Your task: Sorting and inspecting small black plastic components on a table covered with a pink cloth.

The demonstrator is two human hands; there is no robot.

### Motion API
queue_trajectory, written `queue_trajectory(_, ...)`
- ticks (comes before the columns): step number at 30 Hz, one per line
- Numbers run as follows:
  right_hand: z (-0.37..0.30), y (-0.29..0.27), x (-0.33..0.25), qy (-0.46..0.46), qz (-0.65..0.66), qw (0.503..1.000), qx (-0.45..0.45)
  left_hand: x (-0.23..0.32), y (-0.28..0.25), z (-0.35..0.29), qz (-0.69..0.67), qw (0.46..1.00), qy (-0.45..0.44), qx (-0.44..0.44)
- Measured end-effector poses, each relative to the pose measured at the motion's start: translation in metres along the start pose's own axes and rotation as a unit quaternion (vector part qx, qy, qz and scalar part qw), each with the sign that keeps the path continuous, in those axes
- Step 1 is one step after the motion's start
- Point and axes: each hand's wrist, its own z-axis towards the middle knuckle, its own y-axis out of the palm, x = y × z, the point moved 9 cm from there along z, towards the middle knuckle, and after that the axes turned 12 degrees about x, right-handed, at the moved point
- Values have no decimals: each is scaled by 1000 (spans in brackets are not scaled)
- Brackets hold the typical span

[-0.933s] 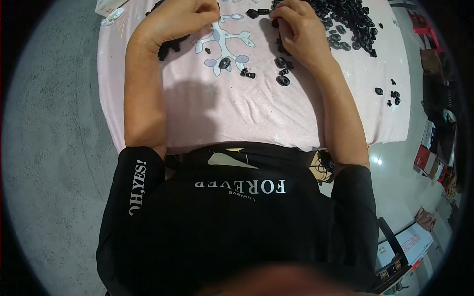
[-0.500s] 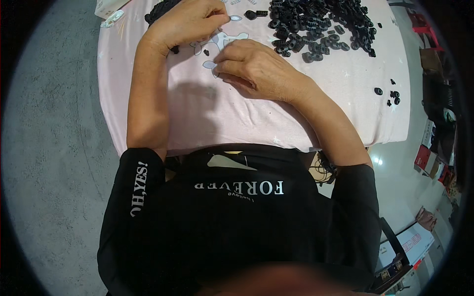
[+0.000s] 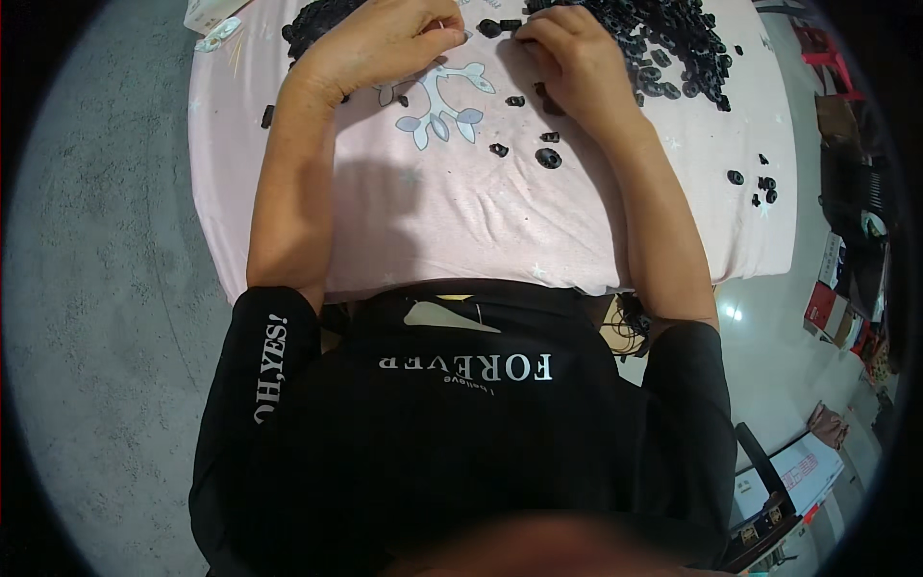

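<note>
My left hand is at the far left of the table, thumb and fingers pinched together. Whatever sits in that pinch is too small and covered to name. To its right, my right hand reaches over the table with its fingers curled together, and their tips meet the end of a small black plastic part. A round black part lies just left of that one. Nearer to me are several loose black pieces, among them a round one with holes and a smaller one.
A big heap of black parts spreads behind and right of my right hand. Another dark pile lies behind my left wrist. A few pieces rest near the right edge of the pink tablecloth. A white box stands at the far left corner.
My right hand has moved away and to the right, from the printed branch to the small black part, uncovering loose pieces. My left hand has shifted slightly right, still pinched.
</note>
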Motion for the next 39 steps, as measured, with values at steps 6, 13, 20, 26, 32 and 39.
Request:
queue_trajectory(6, 10, -23, 23, 133, 93, 985, 60, 25, 1, -9, -90, 989, 94, 75)
queue_trajectory(13, -12, -37, 57, 379, 13, 919, 105, 7, 35, 11, 36, 975, 130, 177)
queue_trajectory(20, -31, -55, 91, 494, 156, 826, 222, 1, 36, 14, 34, 978, 118, 168)
queue_trajectory(26, -25, -41, 81, 475, 137, 855, 157, 0, 33, 13, 20, 981, 103, 164)
queue_trajectory(32, -33, -26, 75, 447, 114, 884, 84, 11, 27, 10, 38, 984, 94, 148)
queue_trajectory(39, -26, -9, 55, 427, 84, 900, -2, 6, 25, 15, -77, 979, 81, 173)
